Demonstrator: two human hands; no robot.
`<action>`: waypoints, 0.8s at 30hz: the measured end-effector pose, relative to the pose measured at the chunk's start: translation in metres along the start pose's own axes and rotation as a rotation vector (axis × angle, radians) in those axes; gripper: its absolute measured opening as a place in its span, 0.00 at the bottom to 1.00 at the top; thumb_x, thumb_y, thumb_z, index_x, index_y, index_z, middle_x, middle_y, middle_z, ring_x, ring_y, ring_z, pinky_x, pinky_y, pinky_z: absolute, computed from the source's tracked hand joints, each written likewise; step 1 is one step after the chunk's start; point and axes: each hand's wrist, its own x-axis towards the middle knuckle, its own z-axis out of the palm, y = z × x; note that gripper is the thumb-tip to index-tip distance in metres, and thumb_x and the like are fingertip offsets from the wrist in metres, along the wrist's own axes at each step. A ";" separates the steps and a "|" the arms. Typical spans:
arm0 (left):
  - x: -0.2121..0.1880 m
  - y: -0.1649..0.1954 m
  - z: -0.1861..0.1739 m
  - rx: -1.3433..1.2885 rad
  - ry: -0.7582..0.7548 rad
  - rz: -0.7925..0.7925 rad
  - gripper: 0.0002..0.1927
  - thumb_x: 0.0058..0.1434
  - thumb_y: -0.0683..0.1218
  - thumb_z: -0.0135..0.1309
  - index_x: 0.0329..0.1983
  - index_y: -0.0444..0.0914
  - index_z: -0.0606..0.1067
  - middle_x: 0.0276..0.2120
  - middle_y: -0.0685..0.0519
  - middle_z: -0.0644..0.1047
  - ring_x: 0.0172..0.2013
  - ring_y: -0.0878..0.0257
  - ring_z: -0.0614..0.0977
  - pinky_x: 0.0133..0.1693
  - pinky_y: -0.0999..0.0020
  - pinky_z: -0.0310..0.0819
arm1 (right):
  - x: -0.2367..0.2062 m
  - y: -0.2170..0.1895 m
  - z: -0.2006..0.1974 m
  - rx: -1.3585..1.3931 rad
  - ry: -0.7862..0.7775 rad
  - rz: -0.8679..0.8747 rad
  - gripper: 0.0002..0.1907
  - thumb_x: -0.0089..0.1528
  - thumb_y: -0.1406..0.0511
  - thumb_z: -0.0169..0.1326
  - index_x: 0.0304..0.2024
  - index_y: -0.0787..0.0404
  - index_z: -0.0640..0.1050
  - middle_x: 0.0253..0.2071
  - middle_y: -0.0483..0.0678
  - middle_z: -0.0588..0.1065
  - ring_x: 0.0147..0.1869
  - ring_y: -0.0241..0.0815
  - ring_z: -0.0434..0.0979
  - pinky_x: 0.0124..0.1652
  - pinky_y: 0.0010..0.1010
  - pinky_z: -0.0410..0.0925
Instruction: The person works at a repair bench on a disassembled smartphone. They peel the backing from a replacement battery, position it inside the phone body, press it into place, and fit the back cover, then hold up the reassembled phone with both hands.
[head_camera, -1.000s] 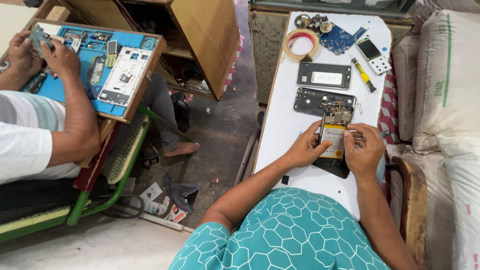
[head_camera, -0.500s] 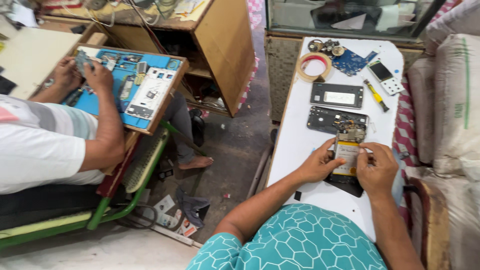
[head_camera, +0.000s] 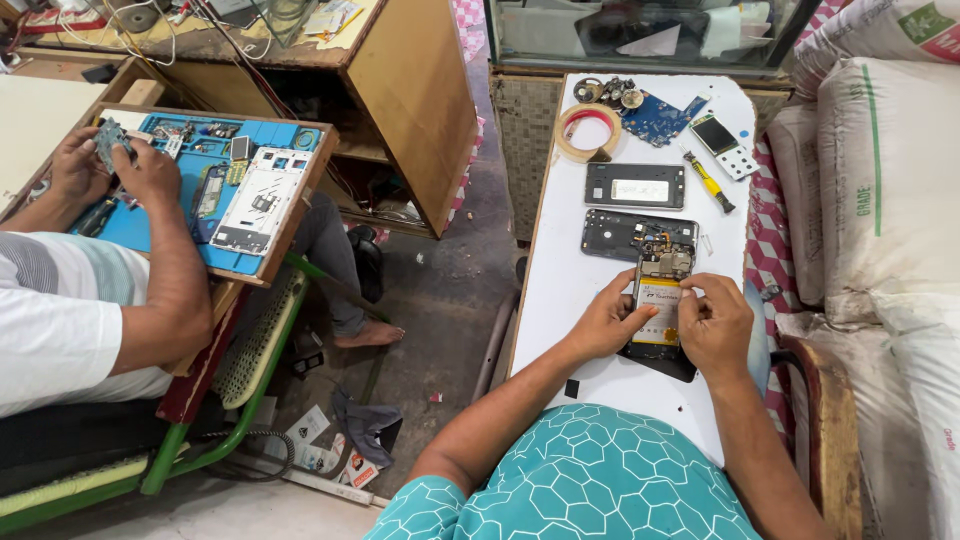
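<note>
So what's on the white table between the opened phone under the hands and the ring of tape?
In the head view, two dark phone panels: a black frame nearer the opened phone, then a panel nearer the tape ring.

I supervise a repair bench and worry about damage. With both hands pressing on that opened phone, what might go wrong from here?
The left hand and right hand press on the battery of the opened phone; hard pressure might bend or puncture it. The phone lies near the white table's front, so a slip could push it off. The yellow-handled screwdriver lies loose and could roll away.
</note>
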 end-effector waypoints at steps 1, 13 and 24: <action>0.000 0.001 0.000 -0.005 0.001 0.004 0.31 0.71 0.40 0.50 0.74 0.32 0.54 0.45 0.42 0.80 0.42 0.63 0.83 0.42 0.68 0.81 | 0.000 0.000 0.000 -0.008 -0.001 -0.014 0.06 0.64 0.75 0.53 0.43 0.67 0.78 0.45 0.52 0.77 0.31 0.36 0.79 0.30 0.25 0.70; 0.001 0.006 -0.001 0.071 0.025 -0.044 0.32 0.69 0.39 0.51 0.74 0.34 0.55 0.40 0.45 0.81 0.38 0.65 0.84 0.38 0.72 0.82 | 0.003 -0.004 -0.003 -0.035 -0.001 -0.081 0.06 0.63 0.76 0.54 0.42 0.68 0.78 0.44 0.55 0.76 0.32 0.41 0.78 0.31 0.29 0.70; -0.003 -0.005 0.010 -0.082 0.051 -0.049 0.30 0.69 0.36 0.52 0.72 0.33 0.56 0.41 0.45 0.82 0.37 0.67 0.84 0.37 0.74 0.79 | -0.004 0.011 -0.005 0.217 0.017 0.080 0.09 0.65 0.76 0.57 0.47 0.67 0.74 0.46 0.50 0.78 0.41 0.33 0.79 0.37 0.23 0.73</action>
